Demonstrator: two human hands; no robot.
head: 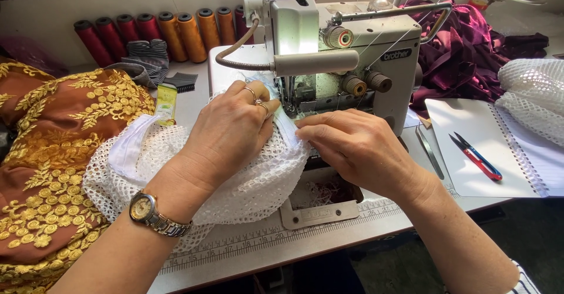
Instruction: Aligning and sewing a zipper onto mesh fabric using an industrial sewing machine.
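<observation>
The left hand is lying palm-down on a piece of white open-mesh fabric, its grip flat and spread, with the ringed fingers pressing the cloth toward the needle area of a grey overlock sewing machine. The right hand is resting just beside it, fingers drawn narrowly together and pinching the edge of the mesh and a strip of pale white lining right in front of the presser foot. The mesh is bunching in a rounded heap on the counter, spilling left from the machine bed and partly covering a ruler strip set into the counter's front edge. A gold-and-silver wristwatch is sitting on the left wrist.

To the left, orange fabric with gold floral embroidery is draping over the counter edge, touching the mesh. Behind it, a row of red and orange thread cones is standing against the wall. To the right of the machine, tweezers are lying just beside a spiral notebook, on which red-and-blue thread snips are resting. More white mesh is piling on the notebook's far corner, and dark purple satin is heaping behind it.
</observation>
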